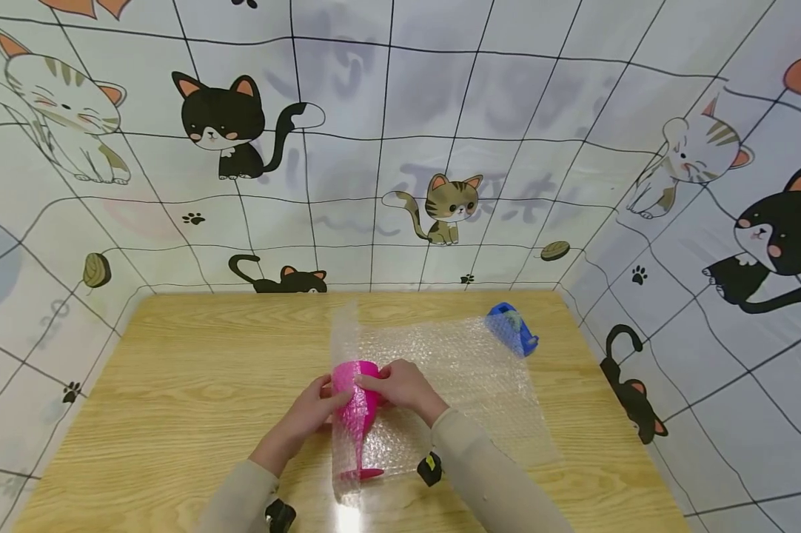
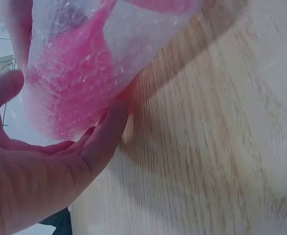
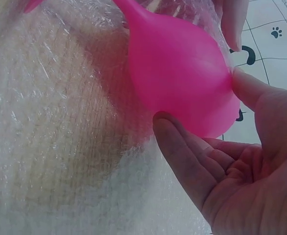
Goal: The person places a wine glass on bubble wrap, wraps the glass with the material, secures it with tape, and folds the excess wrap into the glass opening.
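Note:
A pink goblet (image 1: 369,409) with a thin stem lies on bubble wrap (image 1: 467,385), its wide bowl away from the person. One edge of the wrap is folded over the goblet's left side. My left hand (image 1: 310,411) holds the bowl from the left through the wrap, fingers beneath it in the left wrist view. From the right, my right hand (image 1: 407,386) grips the bowl; in the right wrist view its thumb and fingers touch the bare pink surface (image 3: 182,68). The goblet's foot (image 1: 371,473) points toward the person.
A blue tape dispenser (image 1: 512,329) stands at the back right, partly under the wrap's far corner. The wooden table (image 1: 207,370) runs back to a cat-patterned cloth (image 1: 347,170) that hangs behind it and along both sides.

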`<action>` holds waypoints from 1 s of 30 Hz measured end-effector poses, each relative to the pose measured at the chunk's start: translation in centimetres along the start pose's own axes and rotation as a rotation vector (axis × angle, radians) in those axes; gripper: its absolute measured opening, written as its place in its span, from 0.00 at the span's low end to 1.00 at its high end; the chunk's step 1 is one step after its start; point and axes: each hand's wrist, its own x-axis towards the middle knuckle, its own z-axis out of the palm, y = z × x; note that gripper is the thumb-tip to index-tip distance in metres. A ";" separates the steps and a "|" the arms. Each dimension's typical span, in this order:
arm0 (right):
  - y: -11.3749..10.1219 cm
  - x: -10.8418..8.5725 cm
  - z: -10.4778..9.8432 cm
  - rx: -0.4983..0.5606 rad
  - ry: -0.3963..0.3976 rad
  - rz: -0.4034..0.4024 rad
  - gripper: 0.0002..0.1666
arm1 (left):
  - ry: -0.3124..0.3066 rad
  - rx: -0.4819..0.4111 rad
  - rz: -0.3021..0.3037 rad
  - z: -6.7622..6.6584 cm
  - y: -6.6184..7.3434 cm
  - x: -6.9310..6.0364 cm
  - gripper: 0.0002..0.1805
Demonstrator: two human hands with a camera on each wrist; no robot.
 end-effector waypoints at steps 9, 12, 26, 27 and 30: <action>0.1 -0.1 -0.2 -0.003 -0.037 0.005 0.31 | -0.028 0.055 -0.001 0.1 0.5 0.1 0.50; 0.2 -0.2 -0.3 0.032 -0.076 0.002 0.31 | -0.004 0.095 0.007 0.0 0.6 0.2 0.53; 0.4 -0.1 0.0 0.148 -0.190 0.028 0.26 | 0.032 0.143 0.002 -0.1 0.8 0.1 0.52; 0.5 -0.1 0.0 0.145 -0.192 0.026 0.26 | 0.035 0.145 0.000 -0.1 0.7 0.2 0.52; 0.6 -0.1 0.0 0.125 -0.195 0.021 0.26 | 0.054 0.151 0.000 0.1 0.7 0.3 0.53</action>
